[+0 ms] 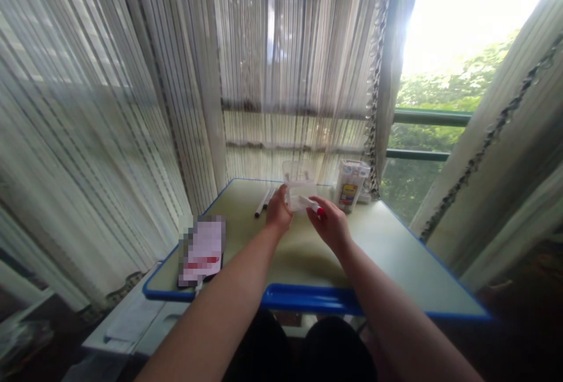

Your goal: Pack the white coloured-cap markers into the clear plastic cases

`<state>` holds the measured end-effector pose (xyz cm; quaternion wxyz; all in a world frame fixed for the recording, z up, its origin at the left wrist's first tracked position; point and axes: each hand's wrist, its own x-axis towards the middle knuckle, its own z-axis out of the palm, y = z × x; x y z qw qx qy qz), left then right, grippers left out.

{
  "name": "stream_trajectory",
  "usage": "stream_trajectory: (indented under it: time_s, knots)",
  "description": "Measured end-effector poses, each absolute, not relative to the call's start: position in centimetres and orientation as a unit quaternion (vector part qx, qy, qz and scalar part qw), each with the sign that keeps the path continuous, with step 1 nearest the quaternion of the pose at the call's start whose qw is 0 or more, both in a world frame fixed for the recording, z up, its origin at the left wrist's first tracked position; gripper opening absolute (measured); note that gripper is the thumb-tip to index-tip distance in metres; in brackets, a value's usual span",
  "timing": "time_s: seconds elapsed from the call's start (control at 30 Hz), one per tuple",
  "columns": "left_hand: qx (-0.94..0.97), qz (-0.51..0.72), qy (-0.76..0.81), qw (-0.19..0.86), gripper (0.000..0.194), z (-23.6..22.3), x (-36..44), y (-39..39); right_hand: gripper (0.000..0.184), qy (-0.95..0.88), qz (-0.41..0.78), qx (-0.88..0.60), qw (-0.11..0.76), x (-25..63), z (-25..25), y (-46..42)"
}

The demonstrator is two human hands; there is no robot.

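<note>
Left forearm (220,306) and right forearm (396,317) reach forward, left hand (279,213) clasping a clear plastic box (301,194), right hand (329,225) close beside it pinching a red-capped white marker (309,203).

A white marker (308,202) wears a red cap; the pale-green table (369,241) has blue edging.

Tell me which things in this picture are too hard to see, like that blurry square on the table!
Head view:
- Flat object: pixel blurring hides what it is.
- Label on the plastic tub: too small to read.
- Red-capped marker: the right hand hides part of it.
- Clear plastic box: the left hand hides part of it, and its inside is hard to make out.
</note>
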<state>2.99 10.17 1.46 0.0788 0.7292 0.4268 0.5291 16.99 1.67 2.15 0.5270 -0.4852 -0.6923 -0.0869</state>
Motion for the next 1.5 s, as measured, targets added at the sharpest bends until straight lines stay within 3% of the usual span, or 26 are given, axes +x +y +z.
stream_trajectory:
  time_s: [0.2, 0.67, 1.2, 1.5]
  knots:
    - [0.735, 0.521, 0.428, 0.074, 0.048, 1.6, 3.0, 10.3, 0.017, -0.697, -0.089, -0.48, 0.526, 16.9, 1.9, 2.1]
    - [0.733, 0.525, 0.427, 0.068, 0.05, 1.8, 3.0, 9.8, 0.031, -0.719, -0.062, -0.462, 0.516, 16.9, 2.1, 1.6]
    - [0.749, 0.516, 0.412, 0.051, 0.05, 1.5, 3.0, 10.2, 0.024, -0.708, -0.091, -0.47, 0.52, 17.3, 2.0, 2.1]
    - [0.789, 0.466, 0.399, 0.021, 0.051, 1.7, 3.2, 9.7, 0.032, -0.568, -0.038, -0.451, 0.687, 18.3, 1.3, 3.6]
